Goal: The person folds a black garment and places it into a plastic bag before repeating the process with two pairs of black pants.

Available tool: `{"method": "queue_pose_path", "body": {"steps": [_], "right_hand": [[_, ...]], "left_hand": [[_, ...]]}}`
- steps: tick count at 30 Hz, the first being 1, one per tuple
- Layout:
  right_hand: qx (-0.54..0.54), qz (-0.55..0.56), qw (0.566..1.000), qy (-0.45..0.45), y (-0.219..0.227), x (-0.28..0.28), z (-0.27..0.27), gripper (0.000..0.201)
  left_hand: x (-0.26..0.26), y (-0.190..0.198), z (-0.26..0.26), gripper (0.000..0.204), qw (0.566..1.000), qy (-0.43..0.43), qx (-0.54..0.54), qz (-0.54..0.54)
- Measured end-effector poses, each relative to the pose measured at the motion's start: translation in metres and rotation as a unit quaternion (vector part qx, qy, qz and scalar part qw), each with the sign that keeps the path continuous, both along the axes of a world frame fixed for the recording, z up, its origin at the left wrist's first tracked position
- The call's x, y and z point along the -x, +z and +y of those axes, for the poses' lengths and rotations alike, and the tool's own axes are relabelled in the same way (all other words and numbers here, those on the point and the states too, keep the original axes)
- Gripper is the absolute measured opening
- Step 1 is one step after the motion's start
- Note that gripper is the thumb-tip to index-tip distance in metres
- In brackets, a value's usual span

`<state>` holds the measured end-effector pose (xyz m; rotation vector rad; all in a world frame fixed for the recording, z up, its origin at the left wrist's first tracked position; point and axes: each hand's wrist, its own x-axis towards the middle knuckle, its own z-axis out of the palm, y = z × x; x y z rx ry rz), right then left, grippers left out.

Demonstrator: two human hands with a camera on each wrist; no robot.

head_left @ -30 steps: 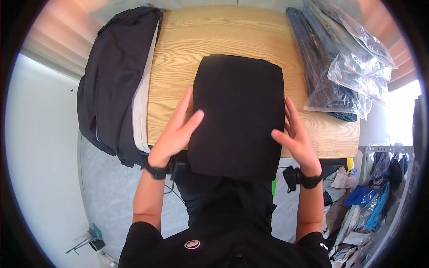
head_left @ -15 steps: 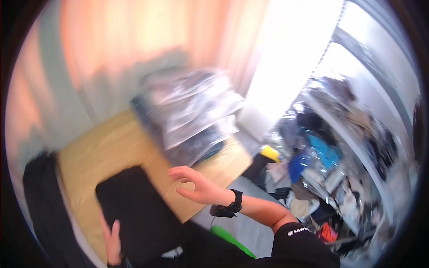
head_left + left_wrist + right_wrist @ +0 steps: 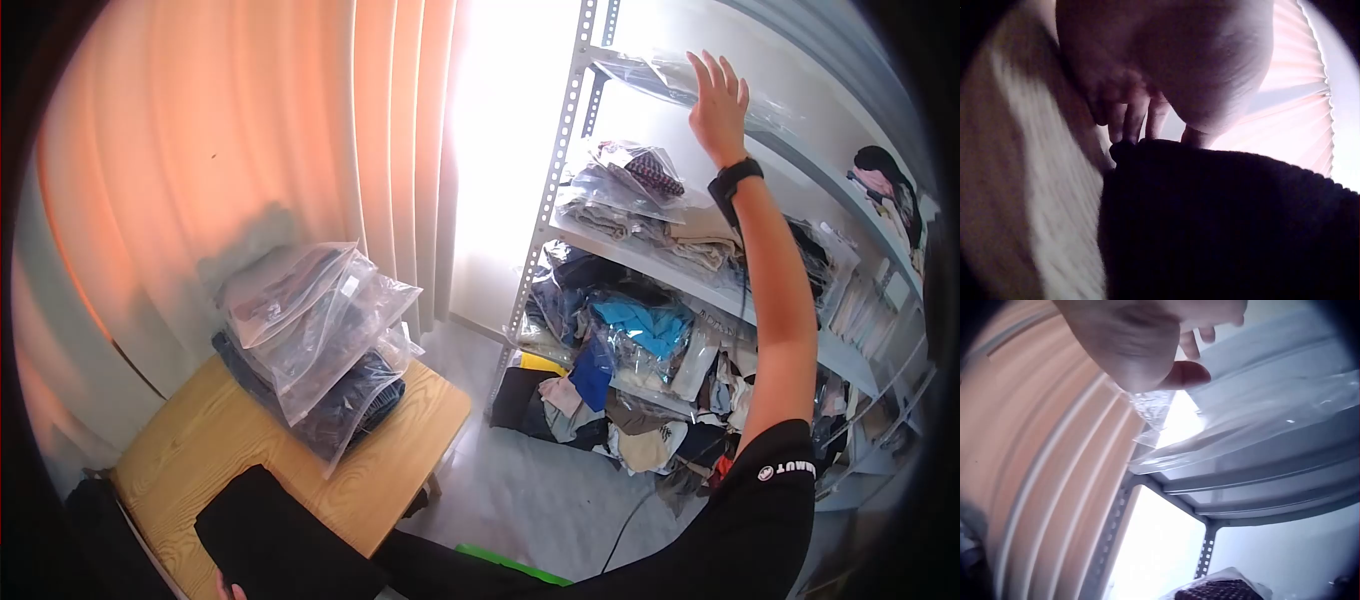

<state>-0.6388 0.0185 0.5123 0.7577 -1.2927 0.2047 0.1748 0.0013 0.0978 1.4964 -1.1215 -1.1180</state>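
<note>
A folded black garment (image 3: pixel 275 535) lies at the near edge of the wooden table, a smooth, thick rectangle. My left hand (image 3: pixel 1166 69) rests at its side, with extended fingers touching the edge; their tips are hidden behind the dark cloth. Only a bit of that hand shows at the bottom of the head view. Raised high, my right hand (image 3: pixel 718 115) reaches to the upper shelf of a metal rack, fingers spread. Clear plastic bags (image 3: pixel 1247 428) lie on that shelf, just beyond the thumb and fingers in the right wrist view.
Clothes in clear zip bags (image 3: pixel 320 330) are stacked on the wooden table (image 3: pixel 425 415) near the curtain. The metal rack (image 3: pixel 560 150) carries bagged and loose clothes on lower shelves. Another dark garment (image 3: pixel 95 530) lies at the table's left end.
The head view has swung right toward the rack. My right hand has left the black garment's side and risen to the upper shelf; the left hand has stayed by the garment.
</note>
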Motion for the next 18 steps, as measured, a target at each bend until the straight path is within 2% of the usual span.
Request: {"method": "queue_pose_path", "body": {"steps": [1,4,7,10,12,16,18], "right_hand": [[-0.010,-0.032,0.998,-0.058,0.003,0.020,0.005,0.059],[-0.031,-0.114,0.988,-0.097,0.008,0.039,0.015,0.048],[-0.044,-0.168,0.983,-0.057,0.004,0.030,0.021,0.036],[-0.042,-0.134,0.990,-0.013,-0.011,0.020,0.019,0.028],[-0.031,-0.089,0.995,0.019,-0.026,0.012,0.016,0.027],[-0.029,-0.043,0.997,0.062,-0.059,-0.035,0.022,0.029],[-0.031,-0.046,0.995,0.086,-0.082,-0.060,0.026,0.030]], "left_hand": [[0.002,0.003,0.001,0.055,1.000,0.002,-0.001,-0.005],[-0.003,-0.002,-0.001,0.054,1.000,-0.012,0.005,0.016],[0.001,0.005,0.004,0.055,1.000,0.012,-0.020,-0.001],[0.001,0.009,0.008,0.056,1.000,0.014,-0.016,-0.021],[-0.008,-0.004,0.007,0.056,1.000,0.006,-0.005,0.003],[-0.005,0.005,0.011,0.053,0.998,0.032,-0.042,0.046],[-0.009,0.002,0.012,0.053,0.998,0.016,-0.028,0.062]]}}
